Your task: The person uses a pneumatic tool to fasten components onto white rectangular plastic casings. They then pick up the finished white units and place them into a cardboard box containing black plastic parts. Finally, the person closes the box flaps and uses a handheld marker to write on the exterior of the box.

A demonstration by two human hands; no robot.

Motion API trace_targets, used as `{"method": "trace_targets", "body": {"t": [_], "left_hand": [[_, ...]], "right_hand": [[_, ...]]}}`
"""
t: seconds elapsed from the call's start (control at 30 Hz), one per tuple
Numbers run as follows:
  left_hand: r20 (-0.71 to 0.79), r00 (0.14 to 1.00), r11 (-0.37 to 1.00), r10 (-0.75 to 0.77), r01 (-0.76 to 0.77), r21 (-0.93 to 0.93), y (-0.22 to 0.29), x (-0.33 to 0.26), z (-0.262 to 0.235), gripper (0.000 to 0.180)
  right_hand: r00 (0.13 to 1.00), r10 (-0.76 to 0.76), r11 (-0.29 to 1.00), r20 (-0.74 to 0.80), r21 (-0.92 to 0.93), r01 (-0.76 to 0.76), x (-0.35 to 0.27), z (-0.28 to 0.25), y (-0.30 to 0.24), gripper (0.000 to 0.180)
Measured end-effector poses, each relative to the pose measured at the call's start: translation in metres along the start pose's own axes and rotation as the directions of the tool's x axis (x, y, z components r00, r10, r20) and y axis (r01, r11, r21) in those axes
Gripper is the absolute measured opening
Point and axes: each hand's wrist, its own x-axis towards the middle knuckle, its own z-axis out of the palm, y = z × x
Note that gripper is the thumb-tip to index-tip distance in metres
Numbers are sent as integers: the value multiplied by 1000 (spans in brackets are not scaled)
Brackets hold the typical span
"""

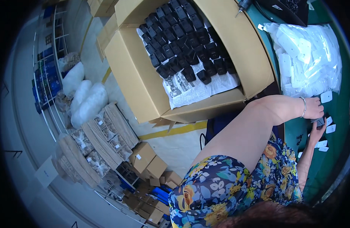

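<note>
Floral sleeve point(235, 182) nearest | your left hand point(313, 108) and right hand point(316, 133) pinch one small dark part point(319, 121) between them at green table point(340, 110) right edge | white tags point(327, 131) just beside, long axis unclear

Matt brown cardboard box point(140, 79), glossy black plastic parts point(186, 41) on printed paper, clear crinkled plastic bag point(308, 57)

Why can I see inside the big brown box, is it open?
Open. The cardboard box has its flaps folded outward, and rows of small black parts lie on printed paper inside.
</note>
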Motion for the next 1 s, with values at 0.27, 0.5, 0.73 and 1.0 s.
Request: {"method": "trace_targets", "body": {"t": [0.27, 0.5, 0.73, 1.0], "left_hand": [[-44, 872, 638, -488, 322, -700, 49, -57, -133, 60], [15, 604, 19, -797, 51, -999, 65, -193, -218, 54], [-427, -171, 17, -888, 916, -401, 57, -368, -292, 50], [-336, -259, -280, -906, 960, 16, 20, -429, -288, 52]], "right_hand": [[990, -140, 989, 34, 56, 138, -44, 36, -151, 53], [790, -352, 926, 502, 309, 216, -86, 168, -241, 62], [311, -86, 934, 946, 185, -307, -120, 300, -286, 58], [165, 376, 809, 912, -237, -538, -175, 402, -250, 55]]}}
